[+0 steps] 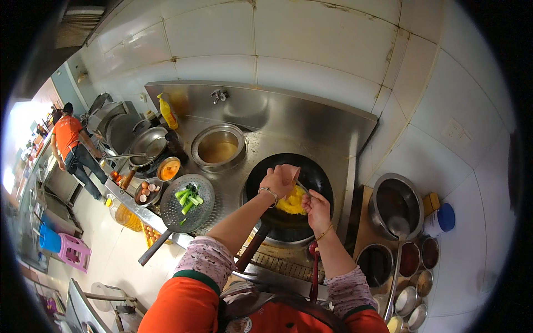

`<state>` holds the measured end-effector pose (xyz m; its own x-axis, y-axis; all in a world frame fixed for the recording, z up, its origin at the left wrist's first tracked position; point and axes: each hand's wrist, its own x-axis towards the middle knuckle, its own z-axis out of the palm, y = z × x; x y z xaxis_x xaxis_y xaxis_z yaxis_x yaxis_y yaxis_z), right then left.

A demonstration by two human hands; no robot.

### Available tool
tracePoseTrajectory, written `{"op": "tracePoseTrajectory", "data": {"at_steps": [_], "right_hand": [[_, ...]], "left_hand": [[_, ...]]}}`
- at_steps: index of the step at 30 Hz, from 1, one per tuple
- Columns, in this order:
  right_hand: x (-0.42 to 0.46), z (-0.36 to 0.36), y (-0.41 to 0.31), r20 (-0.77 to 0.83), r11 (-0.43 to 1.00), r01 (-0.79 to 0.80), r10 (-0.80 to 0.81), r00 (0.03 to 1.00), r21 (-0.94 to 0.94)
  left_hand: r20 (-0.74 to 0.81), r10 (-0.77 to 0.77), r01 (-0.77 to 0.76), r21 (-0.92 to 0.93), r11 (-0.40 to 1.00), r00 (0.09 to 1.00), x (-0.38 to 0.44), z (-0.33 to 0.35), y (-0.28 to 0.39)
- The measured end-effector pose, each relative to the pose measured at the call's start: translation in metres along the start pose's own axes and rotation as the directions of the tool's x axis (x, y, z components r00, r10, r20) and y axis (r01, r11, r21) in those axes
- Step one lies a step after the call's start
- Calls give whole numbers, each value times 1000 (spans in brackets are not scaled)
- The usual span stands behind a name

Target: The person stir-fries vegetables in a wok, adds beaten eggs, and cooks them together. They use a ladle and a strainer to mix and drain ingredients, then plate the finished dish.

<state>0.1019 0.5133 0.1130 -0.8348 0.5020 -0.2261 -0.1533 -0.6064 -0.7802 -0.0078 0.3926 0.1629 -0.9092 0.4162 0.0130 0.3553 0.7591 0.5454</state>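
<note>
My left hand (pixel 276 183) tilts a pinkish bowl (pixel 290 172) over a black wok (pixel 266 164). Bright yellow egg (pixel 293 202) lies in the wok below the bowl. In my right hand (pixel 317 210) is a thin metal utensil (pixel 301 186), its tip reaching toward the mouth of the bowl; I cannot tell whether it is a spoon or chopsticks. The wok's wooden handle (pixel 252 247) points toward me. To the left, a perforated skimmer (pixel 170 208) holds cut green vegetables (pixel 189 198).
A metal pot of liquid (pixel 218 150) stands behind the skimmer. Eggs and shells fill a bowl (pixel 148 192) at the counter's left edge. On the right are a pot with a ladle (pixel 397 206) and several seasoning bowls (pixel 410 259). A person (pixel 70 145) stands far left.
</note>
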Motion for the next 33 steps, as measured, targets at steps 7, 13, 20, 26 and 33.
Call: {"op": "tracePoseTrajectory", "data": {"at_steps": [7, 13, 20, 26, 33], "right_hand": [[11, -36, 14, 107, 731, 5, 93, 990, -682], [-14, 11, 14, 124, 833, 54, 17, 992, -550], [48, -76, 44, 90, 665, 121, -81, 993, -737], [12, -22, 39, 190, 660, 142, 0, 982, -738], [-22, 21, 27, 101, 641, 92, -23, 995, -762]], "left_hand": [[15, 128, -128, 77, 989, 992, 10, -16, 22], [127, 484, -495, 360, 791, 866, 26, -17, 1], [23, 21, -21, -10, 1000, 1000, -6, -49, 24], [27, 72, -71, -31, 997, 997, -13, -35, 13], [-53, 66, -67, -30, 997, 996, -16, -57, -30]]}}
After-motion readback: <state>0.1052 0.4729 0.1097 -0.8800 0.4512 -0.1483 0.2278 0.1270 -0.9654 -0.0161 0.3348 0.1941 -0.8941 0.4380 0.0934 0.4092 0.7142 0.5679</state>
